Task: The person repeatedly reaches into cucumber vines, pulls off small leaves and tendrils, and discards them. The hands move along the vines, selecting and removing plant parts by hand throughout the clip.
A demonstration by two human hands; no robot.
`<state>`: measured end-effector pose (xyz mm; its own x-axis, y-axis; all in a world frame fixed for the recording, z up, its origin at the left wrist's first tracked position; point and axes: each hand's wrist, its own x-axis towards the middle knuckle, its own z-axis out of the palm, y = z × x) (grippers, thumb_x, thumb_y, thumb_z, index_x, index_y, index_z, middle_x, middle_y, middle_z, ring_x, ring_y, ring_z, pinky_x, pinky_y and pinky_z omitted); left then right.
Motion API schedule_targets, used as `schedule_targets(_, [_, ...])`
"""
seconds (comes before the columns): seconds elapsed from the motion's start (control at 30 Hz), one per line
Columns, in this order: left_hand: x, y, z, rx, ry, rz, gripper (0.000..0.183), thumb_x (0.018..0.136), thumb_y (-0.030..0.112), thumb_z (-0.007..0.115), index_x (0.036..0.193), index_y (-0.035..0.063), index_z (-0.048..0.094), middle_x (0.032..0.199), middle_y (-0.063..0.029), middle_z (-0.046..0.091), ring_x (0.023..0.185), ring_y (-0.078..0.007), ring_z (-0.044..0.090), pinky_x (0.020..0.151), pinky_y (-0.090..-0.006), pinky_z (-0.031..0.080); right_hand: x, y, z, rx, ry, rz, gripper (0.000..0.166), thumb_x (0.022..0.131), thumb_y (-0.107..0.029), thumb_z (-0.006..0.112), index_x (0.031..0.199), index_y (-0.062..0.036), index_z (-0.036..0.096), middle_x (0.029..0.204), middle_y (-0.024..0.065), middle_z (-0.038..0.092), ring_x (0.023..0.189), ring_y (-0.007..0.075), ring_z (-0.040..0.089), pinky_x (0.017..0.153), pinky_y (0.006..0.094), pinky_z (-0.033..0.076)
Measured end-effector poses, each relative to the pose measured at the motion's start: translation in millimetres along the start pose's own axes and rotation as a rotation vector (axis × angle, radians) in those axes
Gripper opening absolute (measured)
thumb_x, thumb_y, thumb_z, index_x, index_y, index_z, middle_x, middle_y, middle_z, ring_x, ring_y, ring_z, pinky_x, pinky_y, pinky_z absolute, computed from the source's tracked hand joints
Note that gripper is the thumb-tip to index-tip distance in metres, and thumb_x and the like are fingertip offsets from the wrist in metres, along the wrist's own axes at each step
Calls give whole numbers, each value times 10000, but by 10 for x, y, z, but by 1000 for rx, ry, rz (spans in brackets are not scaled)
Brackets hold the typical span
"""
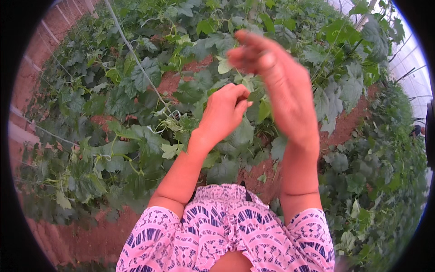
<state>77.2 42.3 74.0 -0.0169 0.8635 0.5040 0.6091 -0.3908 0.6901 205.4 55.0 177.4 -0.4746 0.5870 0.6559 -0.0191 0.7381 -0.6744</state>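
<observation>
My left hand (226, 110) is in the middle of the view, above the leafy vines. Its fingers are curled in and the thumb lies against the index finger; whether a stem is pinched there is hidden. Higher and to the right is my right hand (285, 81), blurred by motion, with dark-stained fingers partly bent and spread. Nothing shows in it. Pale green leaves (224, 65) sit just beyond both hands. A light string (137, 54) slants down to a vine tip with curly tendrils (173, 124), left of my left wrist.
Lobed-leaf vines (115, 102) crowd both sides, with reddish soil (350, 119) showing between rows. More strings (51, 131) run along the left. Pale plastic greenhouse sheeting (411, 68) rises at the right. A dark figure (417, 130), possibly a person, is small at the far right edge.
</observation>
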Motion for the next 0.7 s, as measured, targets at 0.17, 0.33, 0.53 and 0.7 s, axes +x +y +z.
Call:
schedule_targets(0.17, [157,-254,-192,-664,-39,-245,172,858,78,543,1015,16,578,869,-19,596,771,-67,526,645,-240,453,-84,23,178,349,202,91,250,897,-139,548,1085,24,521,924,111,629,818,169,623,755,288,508])
schedule_targets(0.33, [-79,-413,-133,-791,51,-127,215,878,17,504,1091,16,529,1005,-24,565,828,-91,539,731,-232,453,100,332,19,333,456,327,178,864,-103,572,1000,7,534,887,108,633,787,156,629,739,285,502])
schedule_targets(0.53, [-238,-447,67,-579,200,-154,355,830,-32,525,1180,20,505,1075,-96,543,956,-138,547,778,-270,483,69,714,339,569,136,316,324,887,-239,577,1113,-13,528,1024,120,611,968,218,601,829,313,477])
schedule_targets(0.7, [-347,-261,253,-415,382,-207,496,823,-28,519,1302,38,405,1201,-121,489,1104,-201,492,884,-331,450,-319,1288,-311,73,531,256,229,931,-195,501,1080,-30,554,1077,75,586,1017,157,557,871,292,458])
